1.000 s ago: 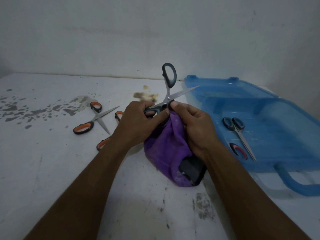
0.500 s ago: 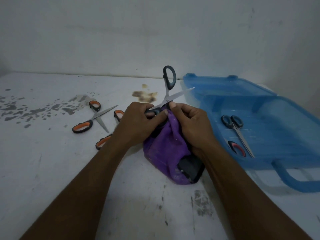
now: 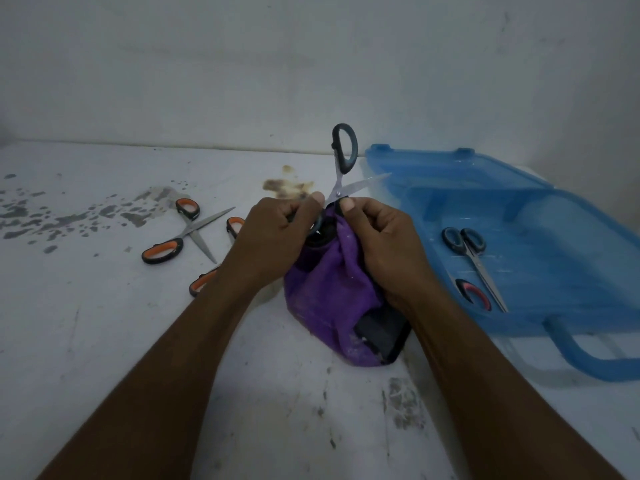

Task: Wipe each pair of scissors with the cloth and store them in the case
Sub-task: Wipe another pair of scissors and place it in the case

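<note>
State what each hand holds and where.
Left hand grips the black scissors by the lower handle; right hand pinches the cloth near the pivot.

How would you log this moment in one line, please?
step: wiping | left hand: holds black scissors | right hand: pinches purple cloth against scissors | blue case: open

Stained white table (image 3: 104, 341): open orange-handled scissors (image 3: 189, 232) left, purple cloth (image 3: 329, 289) centre, blue case (image 3: 571, 271) right.
</note>
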